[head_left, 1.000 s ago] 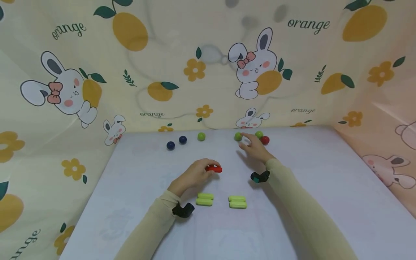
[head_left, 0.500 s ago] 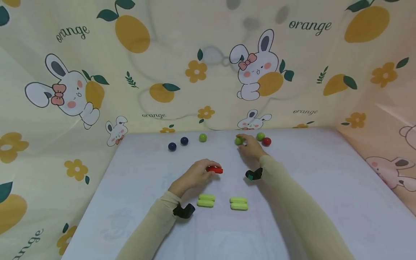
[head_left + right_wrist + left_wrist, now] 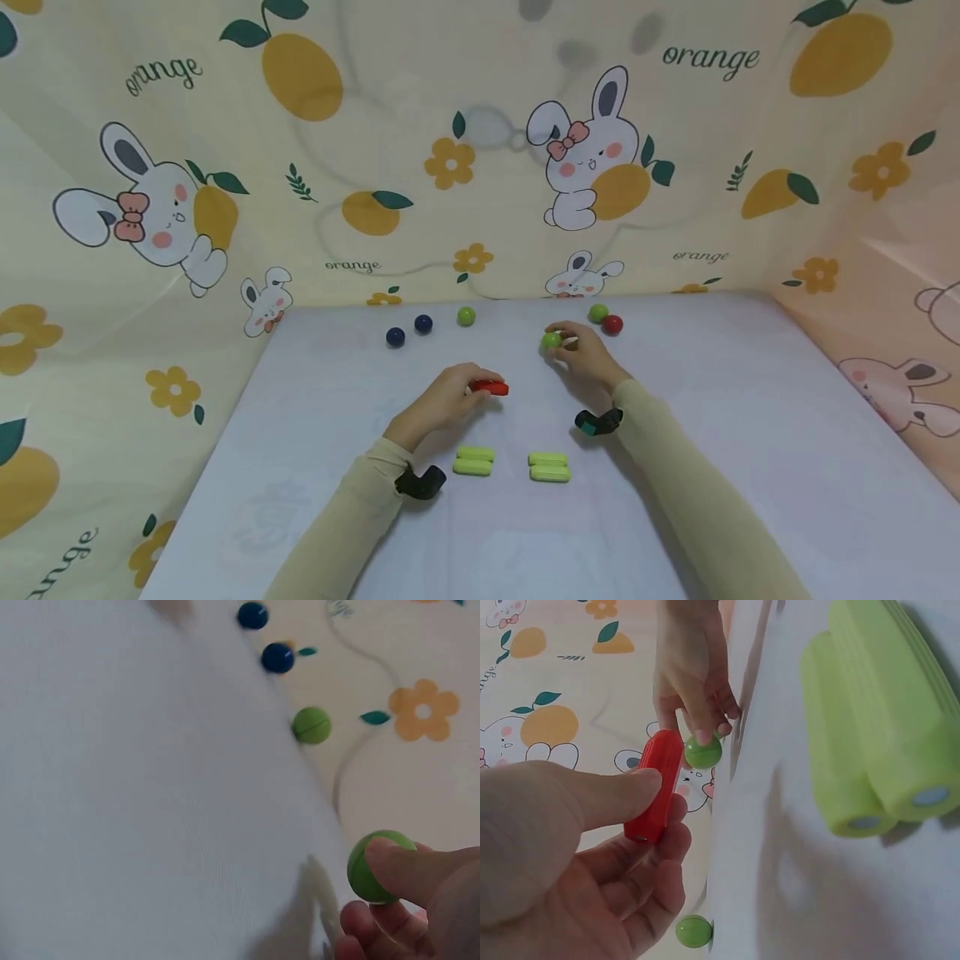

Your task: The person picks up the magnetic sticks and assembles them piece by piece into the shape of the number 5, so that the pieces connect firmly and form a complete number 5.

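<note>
My left hand (image 3: 441, 402) pinches a red stick-shaped block (image 3: 658, 784) between thumb and fingers, above the middle of the table. Farther back and to the right, my right hand (image 3: 591, 354) holds a green ball (image 3: 375, 866) between thumb and fingertips. Behind that hand lie another green ball (image 3: 598, 313) and a red ball (image 3: 612, 324), side by side. Closer to me than the left hand are two pairs of light green stick-shaped blocks, a left pair (image 3: 473, 461) and a right pair (image 3: 549, 467); pale round ends show on one pair in the left wrist view.
Two dark blue balls (image 3: 395, 337) and one green ball (image 3: 466, 316) sit at the back left of the white table (image 3: 337, 517). A printed cloth (image 3: 405, 100) with rabbits and oranges rises behind the table's back edge. Both wrists carry black camera mounts.
My right hand has closed on the green ball at the back and brought it a little toward me, off its former spot. The left hand stays nearly still with the red block.
</note>
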A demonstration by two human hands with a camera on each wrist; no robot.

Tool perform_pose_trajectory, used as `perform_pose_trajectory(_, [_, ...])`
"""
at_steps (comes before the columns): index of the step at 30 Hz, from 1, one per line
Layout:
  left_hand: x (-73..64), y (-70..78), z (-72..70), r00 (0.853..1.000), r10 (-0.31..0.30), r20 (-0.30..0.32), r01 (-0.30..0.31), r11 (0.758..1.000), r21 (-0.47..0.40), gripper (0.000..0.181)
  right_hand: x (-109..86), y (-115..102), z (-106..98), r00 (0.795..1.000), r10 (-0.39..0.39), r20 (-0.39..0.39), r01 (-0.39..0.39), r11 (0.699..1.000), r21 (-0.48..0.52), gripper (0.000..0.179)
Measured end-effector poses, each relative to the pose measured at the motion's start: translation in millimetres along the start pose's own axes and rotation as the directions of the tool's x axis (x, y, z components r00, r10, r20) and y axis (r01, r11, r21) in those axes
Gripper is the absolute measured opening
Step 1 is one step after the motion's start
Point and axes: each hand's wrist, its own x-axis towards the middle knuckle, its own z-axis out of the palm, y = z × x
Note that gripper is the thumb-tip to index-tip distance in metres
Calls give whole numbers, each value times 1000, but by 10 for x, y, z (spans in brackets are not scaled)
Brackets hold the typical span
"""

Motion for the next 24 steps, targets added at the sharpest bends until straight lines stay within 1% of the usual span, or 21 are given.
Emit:
perform_pose_trajectory(6, [16, -22, 12, 1000, -15, -9, 15, 1000, -13, 34, -158, -16, -14, 998, -23, 54, 17, 993, 117, 43])
perform_pose_trajectory(9, [22, -25, 24, 1000, -27, -8, 27, 1000, -2, 34, -223, -37, -23, 995, -59, 86, 47, 990, 137, 41])
perform_pose_trajectory(13, [16, -29, 32, 999, -49, 2, 49, 999, 0, 33, -308, -100, -28, 985, -89, 147, 70, 989, 131, 38])
perform_pose_trajectory(16, [18, -28, 27, 998, -57, 12, 57, 998, -7, 33, -357, -158, -19, 974, -123, 188, 105, 989, 106, 41])
perform_pose_trajectory(20, [26, -39, 22, 998, -51, 37, 51, 999, 3, 30, -391, -237, 33, 958, -170, 232, 154, 984, 85, 43])
perform_pose_trajectory(24, [14, -78, 55, 996, -52, 79, 50, 998, 24, 23, -412, -258, 123, 948, -171, 267, 151, 984, 93, 36])
